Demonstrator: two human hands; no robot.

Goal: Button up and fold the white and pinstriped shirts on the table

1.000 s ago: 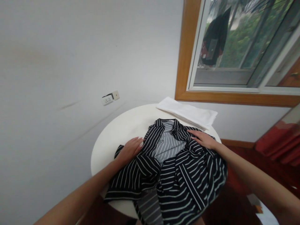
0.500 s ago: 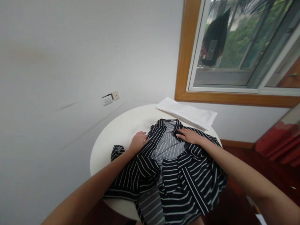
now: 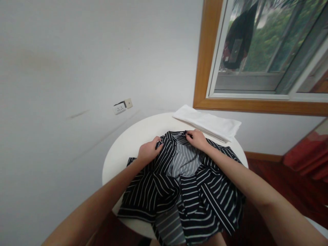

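Observation:
A black shirt with white stripes lies spread open on the round table, its collar toward the wall and its lower edge hanging over the near side. The paler inside shows through the open front. My left hand is closed on the shirt's left shoulder edge, pinching the cloth between thumb and fingers. At the collar's right side, my right hand pinches the fabric with its fingertips. Both forearms reach across the sleeves and partly cover them.
Behind the shirt, a folded white cloth rests on the white round table. A wall socket is on the wall beyond. To the right are a wood-framed window and a red curtain.
My left hand has gone from lying with fingers stretched at the shoulder to gripping it. The right hand has moved up and left to the collar and closed on it.

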